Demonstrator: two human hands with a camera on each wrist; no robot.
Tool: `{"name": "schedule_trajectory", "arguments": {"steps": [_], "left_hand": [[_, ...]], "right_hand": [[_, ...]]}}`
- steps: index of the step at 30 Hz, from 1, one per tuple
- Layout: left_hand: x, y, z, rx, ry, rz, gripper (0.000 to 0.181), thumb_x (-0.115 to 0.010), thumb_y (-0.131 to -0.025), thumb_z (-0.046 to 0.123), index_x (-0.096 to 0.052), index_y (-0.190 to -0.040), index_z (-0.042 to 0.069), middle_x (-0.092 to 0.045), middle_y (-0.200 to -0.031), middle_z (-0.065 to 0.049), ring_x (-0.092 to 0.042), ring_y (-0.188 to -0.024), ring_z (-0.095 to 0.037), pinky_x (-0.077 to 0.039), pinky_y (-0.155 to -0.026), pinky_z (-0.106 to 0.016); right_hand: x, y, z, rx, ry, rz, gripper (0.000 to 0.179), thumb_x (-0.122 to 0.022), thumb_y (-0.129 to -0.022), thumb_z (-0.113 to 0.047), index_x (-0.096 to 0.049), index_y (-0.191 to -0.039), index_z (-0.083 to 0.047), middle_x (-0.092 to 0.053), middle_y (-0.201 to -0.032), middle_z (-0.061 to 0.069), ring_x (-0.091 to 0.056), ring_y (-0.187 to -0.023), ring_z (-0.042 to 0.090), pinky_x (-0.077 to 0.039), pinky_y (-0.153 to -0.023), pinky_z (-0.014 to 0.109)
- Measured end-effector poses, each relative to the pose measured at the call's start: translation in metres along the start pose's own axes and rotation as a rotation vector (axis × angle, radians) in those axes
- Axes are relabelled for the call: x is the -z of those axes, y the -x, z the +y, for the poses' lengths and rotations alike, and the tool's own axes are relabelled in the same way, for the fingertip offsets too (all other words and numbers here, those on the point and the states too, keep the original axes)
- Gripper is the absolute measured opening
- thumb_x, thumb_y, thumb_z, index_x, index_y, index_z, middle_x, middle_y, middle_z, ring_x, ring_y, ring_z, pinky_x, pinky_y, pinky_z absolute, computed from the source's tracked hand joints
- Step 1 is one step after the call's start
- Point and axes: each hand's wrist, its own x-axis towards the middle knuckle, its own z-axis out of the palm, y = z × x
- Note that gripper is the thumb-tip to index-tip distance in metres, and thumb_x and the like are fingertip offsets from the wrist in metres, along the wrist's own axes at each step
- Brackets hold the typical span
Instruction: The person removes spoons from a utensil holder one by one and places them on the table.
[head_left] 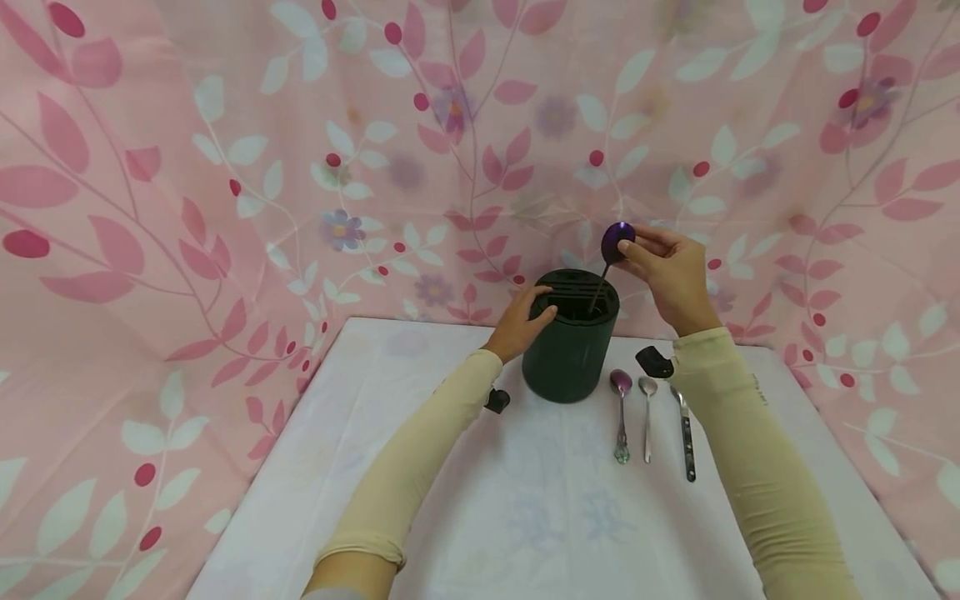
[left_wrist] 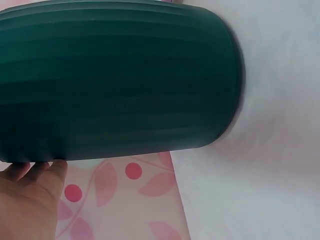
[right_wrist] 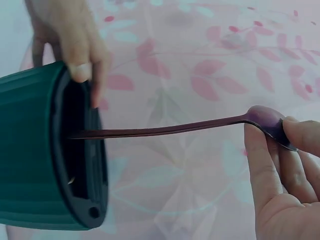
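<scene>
"What's nearest the right hand (head_left: 671,273)?"
"A purple spoon (right_wrist: 185,128), pinched by its bowl. Fingers partly cover that; the handle's end vanishes inside the green holder (head_left: 567,362), which the left hand (head_left: 517,323) grips at its rim."
"Its look?"
"Glossy, slim."
"Pointing?"
"Bowl up, handle steeply down."

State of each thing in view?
Dark green ribbed cylindrical holder: standing, slotted top open.
Shiny purple metal spoon: bowl up, handle partly inside holder.
Left hand: touching holder's rim.
Right hand: pinching that spoon's bowl.
Purple-bowled spoon with green handle end: lying.
Slim silver metal spoon: lying.
Black-handled utensil: lying, tip unclear.
</scene>
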Motion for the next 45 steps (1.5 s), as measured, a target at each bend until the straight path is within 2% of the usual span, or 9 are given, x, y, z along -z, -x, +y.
{"name": "schedule_trajectory", "arguments": {"steps": [10,17,26,37,45], "left_hand": [[0.002,0.001,-0.003,0.014,0.032,0.002,0.058,-0.05,-0.098,0.053,-0.036,-0.148,0.027,-0.031,-0.155,0.001,-0.031,-0.14,-0.016,-0.027,-0.115,-0.043],[0.001,0.0,-0.008,0.01,0.052,-0.004,0.061,-0.052,-0.097,0.054,-0.036,-0.148,0.027,-0.032,-0.155,0.001,-0.035,-0.138,-0.017,-0.033,-0.112,-0.04],[0.002,0.0,-0.006,0.0,0.071,0.0,0.06,-0.052,-0.097,0.053,-0.036,-0.149,0.027,-0.032,-0.154,0.002,-0.036,-0.137,-0.015,-0.034,-0.111,-0.037],[0.004,0.002,-0.002,0.009,0.064,-0.008,0.059,-0.051,-0.098,0.052,-0.035,-0.149,0.028,-0.03,-0.155,0.002,-0.037,-0.136,-0.016,-0.035,-0.111,-0.037],[0.004,0.001,-0.005,0.007,0.071,-0.01,0.06,-0.051,-0.097,0.055,-0.035,-0.149,0.029,-0.031,-0.155,0.002,-0.038,-0.136,-0.016,-0.036,-0.11,-0.037]], "right_hand": [[-0.009,0.004,-0.029,0.114,-0.199,0.072,0.035,-0.076,-0.073,0.017,-0.066,-0.107,0.016,-0.071,-0.091,0.021,-0.071,-0.085,0.03,-0.053,-0.076,0.045],[-0.006,0.009,-0.039,0.092,-0.247,0.074,0.03,-0.074,-0.075,0.017,-0.066,-0.104,0.018,-0.071,-0.088,0.022,-0.071,-0.081,0.031,-0.054,-0.075,0.044],[0.013,0.023,-0.022,0.005,-0.206,0.065,0.026,-0.072,-0.079,0.014,-0.066,-0.104,0.016,-0.071,-0.088,0.02,-0.072,-0.082,0.029,-0.056,-0.073,0.04],[0.037,0.043,-0.004,-0.054,-0.131,0.044,0.024,-0.07,-0.083,0.011,-0.067,-0.107,0.015,-0.072,-0.093,0.018,-0.072,-0.08,0.028,-0.057,-0.071,0.038],[0.055,0.056,0.006,-0.138,-0.094,0.033,0.024,-0.068,-0.086,0.007,-0.067,-0.11,0.012,-0.072,-0.095,0.016,-0.073,-0.08,0.026,-0.057,-0.073,0.037]]}}
